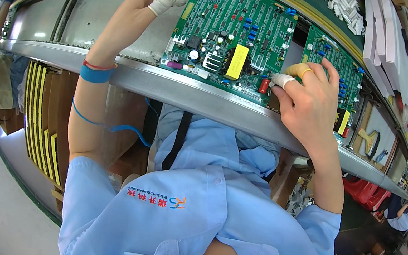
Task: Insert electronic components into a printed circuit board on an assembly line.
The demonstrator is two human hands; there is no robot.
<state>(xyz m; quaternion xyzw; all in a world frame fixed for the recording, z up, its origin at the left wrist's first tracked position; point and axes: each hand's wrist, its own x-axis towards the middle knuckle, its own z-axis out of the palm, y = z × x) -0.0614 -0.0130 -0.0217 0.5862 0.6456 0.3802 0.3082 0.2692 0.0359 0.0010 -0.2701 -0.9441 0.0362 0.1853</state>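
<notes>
A large green circuit board (212, 27) lies on the rail in front of me, crowded with small parts and a yellow-wrapped transformer (237, 62). My left hand (140, 8) is beside the board's upper left edge. Its fingers are apart, with white finger cots on the tips, and nothing shows in it. At the board's lower right corner, next to a red block-shaped component (264, 86), my right hand (312, 94) pinches thumb and index finger together. White and yellow finger cots cover some of its fingers. Whatever lies between those fingertips is too small to make out.
A second green circuit board (329, 46) sits to the right, partly behind my right hand. The metal rail (209, 93) runs along the near side. White plastic parts (341, 5) are heaped at the far right. A blue wrist strap cord (124, 128) hangs from my left wrist.
</notes>
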